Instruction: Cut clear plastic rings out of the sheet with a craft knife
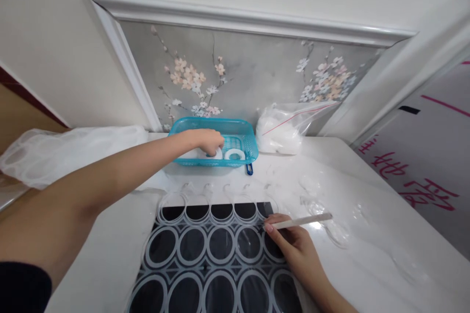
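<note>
My left hand [212,142] reaches into a turquoise plastic basket [253,149] by the wall. Its fingers are closed at a white ring [219,154] that looks like a roll of tape; the fingertips are partly hidden. A second white ring [231,158] lies beside it in the basket. Between thumb and fingers, my right hand [293,239] holds a slim white stick-like tool [312,220] pointing right. That hand rests at the upper right corner of a clear sheet patterned with rings [205,265], which lies over a black board [220,244].
A clear zip bag [281,132] with white contents stands right of the basket. Translucent ring-patterned sheeting [81,149] is bunched at the left. Loose clear film scraps [334,230] lie on the white table [367,181]. A small blue clip-like piece [249,169] sits by the basket.
</note>
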{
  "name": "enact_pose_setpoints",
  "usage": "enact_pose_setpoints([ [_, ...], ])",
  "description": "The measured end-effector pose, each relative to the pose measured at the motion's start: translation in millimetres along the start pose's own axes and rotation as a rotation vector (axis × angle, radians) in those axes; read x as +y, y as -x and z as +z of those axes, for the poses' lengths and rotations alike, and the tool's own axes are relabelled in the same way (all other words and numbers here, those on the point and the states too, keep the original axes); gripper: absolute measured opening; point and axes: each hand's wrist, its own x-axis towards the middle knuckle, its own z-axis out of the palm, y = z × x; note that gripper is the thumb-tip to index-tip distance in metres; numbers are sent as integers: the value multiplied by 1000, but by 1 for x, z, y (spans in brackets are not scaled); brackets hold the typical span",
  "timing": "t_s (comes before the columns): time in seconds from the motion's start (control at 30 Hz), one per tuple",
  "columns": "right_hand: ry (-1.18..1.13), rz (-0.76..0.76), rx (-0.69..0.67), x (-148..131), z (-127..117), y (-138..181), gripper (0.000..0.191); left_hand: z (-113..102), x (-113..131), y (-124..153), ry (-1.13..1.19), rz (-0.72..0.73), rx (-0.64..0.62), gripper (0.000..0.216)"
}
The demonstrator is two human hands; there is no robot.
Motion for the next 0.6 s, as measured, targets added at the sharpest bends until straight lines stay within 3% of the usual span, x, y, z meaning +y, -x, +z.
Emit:
enact_pose_setpoints([
  [0.17, 4, 1, -8, -1, 0, 1, 31, -2, 5, 0, -62, -67, -39, 37],
  [0.6, 35, -15, -20, -3, 0, 0, 32, -6, 1, -8, -12, -77, -68, 11],
])
